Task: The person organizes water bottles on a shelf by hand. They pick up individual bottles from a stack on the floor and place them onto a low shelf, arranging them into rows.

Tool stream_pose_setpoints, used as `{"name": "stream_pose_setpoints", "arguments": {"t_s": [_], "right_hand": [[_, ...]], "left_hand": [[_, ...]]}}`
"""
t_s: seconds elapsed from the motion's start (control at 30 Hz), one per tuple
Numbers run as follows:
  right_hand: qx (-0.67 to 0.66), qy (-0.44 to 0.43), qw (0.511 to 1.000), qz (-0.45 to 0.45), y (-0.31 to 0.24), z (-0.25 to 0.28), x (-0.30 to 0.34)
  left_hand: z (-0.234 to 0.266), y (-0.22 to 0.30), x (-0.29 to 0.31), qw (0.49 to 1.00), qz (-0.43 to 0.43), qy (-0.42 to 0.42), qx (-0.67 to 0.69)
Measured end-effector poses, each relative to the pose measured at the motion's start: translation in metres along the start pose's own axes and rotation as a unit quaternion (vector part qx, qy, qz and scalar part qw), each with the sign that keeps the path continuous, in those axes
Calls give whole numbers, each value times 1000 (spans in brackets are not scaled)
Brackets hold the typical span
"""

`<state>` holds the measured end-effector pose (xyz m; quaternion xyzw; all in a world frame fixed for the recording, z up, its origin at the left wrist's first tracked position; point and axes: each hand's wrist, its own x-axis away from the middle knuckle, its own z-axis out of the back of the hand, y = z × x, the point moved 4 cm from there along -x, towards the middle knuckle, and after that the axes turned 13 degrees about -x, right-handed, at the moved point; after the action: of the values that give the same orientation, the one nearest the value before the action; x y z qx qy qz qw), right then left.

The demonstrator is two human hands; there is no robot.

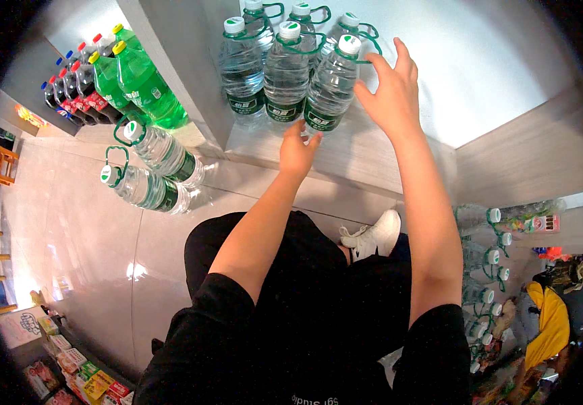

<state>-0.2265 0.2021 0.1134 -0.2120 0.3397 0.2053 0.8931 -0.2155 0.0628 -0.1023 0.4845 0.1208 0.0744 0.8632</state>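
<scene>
Several large clear water bottles with white caps, green carrying loops and dark green labels stand upright, close together on a low shelf. The front right water bottle [332, 84] is between my hands. My right hand [393, 94] is at its upper right side, thumb and fingers spread, close to its green loop. Low down at its base is my left hand [298, 154], with thumb and fingertips apart at the label edge. Beside it stands the front middle water bottle [287, 74]. Whether either hand presses on the plastic I cannot tell.
Two more water bottles [163, 155] are on the tiled floor [96, 202] to the left. Green soda bottles [144, 84] and dark cola bottles [89, 88] fill the neighbouring bay past an upright panel [180, 67]. A row of water bottles [477, 256] is at my right.
</scene>
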Motion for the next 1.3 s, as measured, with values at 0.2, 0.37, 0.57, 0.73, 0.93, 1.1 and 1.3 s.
{"name": "stream_pose_setpoints", "arguments": {"t_s": [0.2, 0.37, 0.57, 0.73, 0.93, 1.1, 1.3], "right_hand": [[-26, 0, 998, 49, -15, 0, 5], [-101, 21, 995, 14, -20, 22, 36], [-90, -429, 869, -228, 16, 9, 168], [-18, -612, 746, -260, 54, 21, 268], [-160, -469, 806, -324, 55, 10, 266], [-197, -497, 788, -304, 41, -7, 269], [-195, -477, 797, -315, 46, -3, 269]], "left_hand": [[2, -3, 3, 1000, -12, -9, 2], [12, 2, 13, 996, 25, -79, -34], [-1, -6, 46, 900, -24, -322, -293], [-21, 1, 96, 766, -100, -492, -402], [-25, 11, 129, 809, -113, -455, -355], [-36, 0, 159, 774, -167, -471, -389], [-47, 0, 176, 776, -157, -487, -369]]}}
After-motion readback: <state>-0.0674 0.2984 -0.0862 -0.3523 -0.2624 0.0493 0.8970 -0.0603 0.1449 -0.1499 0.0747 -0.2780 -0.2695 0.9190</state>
